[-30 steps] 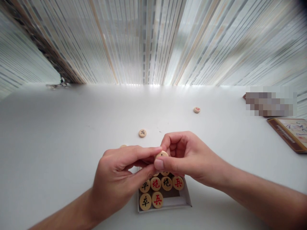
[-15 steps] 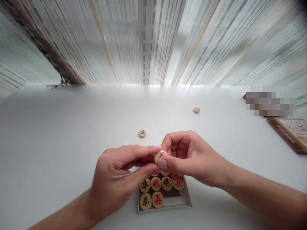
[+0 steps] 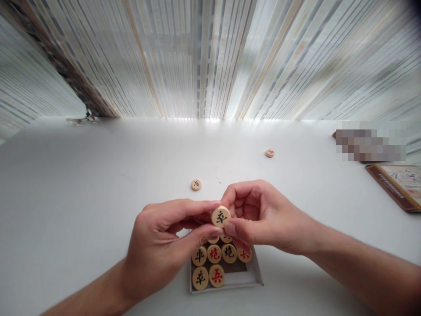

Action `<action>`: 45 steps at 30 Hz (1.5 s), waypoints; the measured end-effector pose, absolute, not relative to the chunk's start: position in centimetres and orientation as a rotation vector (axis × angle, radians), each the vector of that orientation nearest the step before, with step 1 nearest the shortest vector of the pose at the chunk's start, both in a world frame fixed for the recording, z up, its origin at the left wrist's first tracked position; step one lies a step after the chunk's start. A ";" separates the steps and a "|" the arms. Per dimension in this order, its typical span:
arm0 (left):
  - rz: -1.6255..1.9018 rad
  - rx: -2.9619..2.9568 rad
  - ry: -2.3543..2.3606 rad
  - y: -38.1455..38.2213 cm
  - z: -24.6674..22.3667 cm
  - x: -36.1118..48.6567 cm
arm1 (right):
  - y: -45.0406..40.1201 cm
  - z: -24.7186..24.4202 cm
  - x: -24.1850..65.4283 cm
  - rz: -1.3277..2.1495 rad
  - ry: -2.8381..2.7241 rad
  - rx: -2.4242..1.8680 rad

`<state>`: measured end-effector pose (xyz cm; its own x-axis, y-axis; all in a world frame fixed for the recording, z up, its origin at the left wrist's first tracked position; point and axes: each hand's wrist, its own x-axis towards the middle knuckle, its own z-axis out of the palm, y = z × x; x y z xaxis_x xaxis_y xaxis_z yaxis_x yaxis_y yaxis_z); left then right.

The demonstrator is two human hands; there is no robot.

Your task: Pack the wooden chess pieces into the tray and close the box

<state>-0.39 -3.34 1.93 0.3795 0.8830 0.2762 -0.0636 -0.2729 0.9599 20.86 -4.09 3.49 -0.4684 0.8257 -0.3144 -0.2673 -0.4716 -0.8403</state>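
White tabletop [image 3: 98, 175] under both hands [image 3: 154, 228] [image 3: 272, 224], tight on a pale, round, black-lettered disc [image 3: 221, 216].

held disc [image 3: 220, 217]: smooth, matt wood | tray [image 3: 243, 278]: matt card | tabletop [image 3: 82, 184]: smooth, faintly glossy

The place looked like a home, though the pictures did not settle which room. A striped curtain [image 3: 177, 57] spanned the far side, pale light showing through, and a plain white table [image 3: 92, 184] reached up to it. Game pieces [image 3: 216, 276], most in a shallow tray [image 3: 241, 278] on the near side and two loose farther off, plus a printed panel [image 3: 391, 186] at right, suggested household leisure.
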 end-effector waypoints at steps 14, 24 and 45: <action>1.088 1.524 0.674 -3.4 1.8 -0.3 | -4.1 3.1 21.1 1.899 -1.084 -0.951; 1.147 1.564 0.681 -3.1 1.8 -0.4 | -4.4 3.2 20.3 1.938 -1.015 -0.982; 1.140 1.579 0.748 -3.0 1.2 -0.5 | -4.2 3.2 20.7 1.773 -1.120 -0.849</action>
